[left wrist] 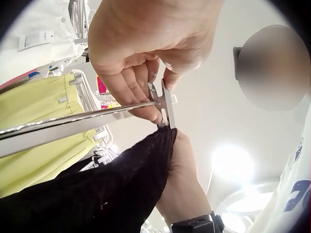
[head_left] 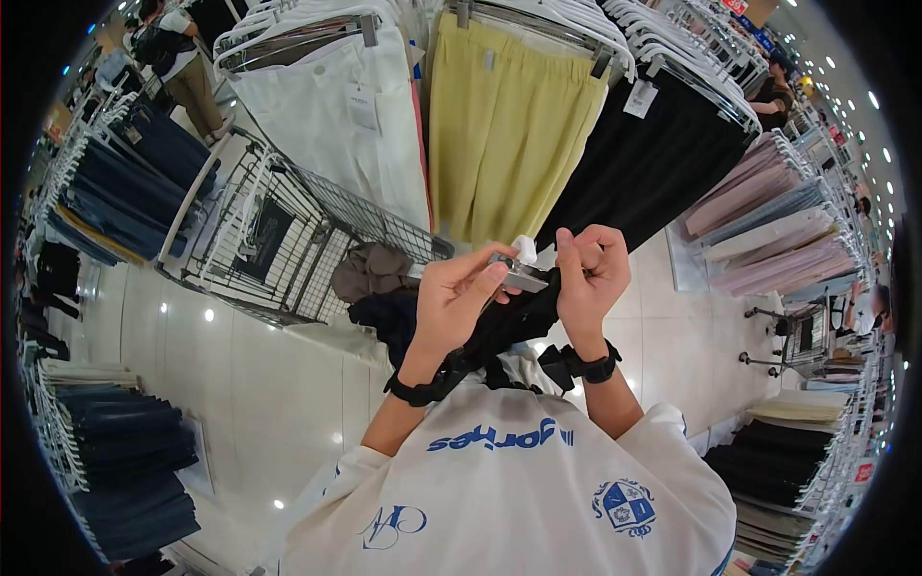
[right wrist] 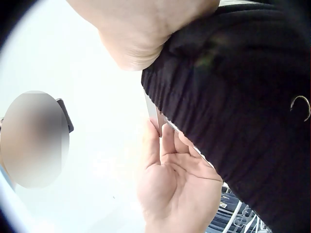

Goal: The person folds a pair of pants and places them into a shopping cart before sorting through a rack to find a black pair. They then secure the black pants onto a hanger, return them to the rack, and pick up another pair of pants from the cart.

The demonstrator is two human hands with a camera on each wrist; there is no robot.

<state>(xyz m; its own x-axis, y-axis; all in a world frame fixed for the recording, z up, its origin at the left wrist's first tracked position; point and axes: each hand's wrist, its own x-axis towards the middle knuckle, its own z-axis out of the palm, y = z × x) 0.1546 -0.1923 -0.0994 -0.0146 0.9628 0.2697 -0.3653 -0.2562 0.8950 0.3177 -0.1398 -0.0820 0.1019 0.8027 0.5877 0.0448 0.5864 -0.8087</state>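
Note:
My left hand (head_left: 453, 300) pinches the metal clip (left wrist: 167, 108) of a clip hanger between thumb and fingers. The hanger's flat metal bar (left wrist: 73, 124) runs away from the clip across the left wrist view. At the clip's lower end is the edge of a black garment (right wrist: 233, 97) with a gathered, elastic-looking waistband. My right hand (head_left: 593, 278) grips this waistband close beside the clip, thumb raised and fingers curled; the cloth hides part of it in the right wrist view. The garment hangs down in front of my body.
A wire shopping cart (head_left: 279, 230) with a brown garment (head_left: 370, 274) in it stands to the left. Ahead hang white trousers (head_left: 336, 125), yellow trousers (head_left: 509, 125) and black garments (head_left: 643, 144). More racks line both sides; a person (head_left: 182, 72) stands at upper left.

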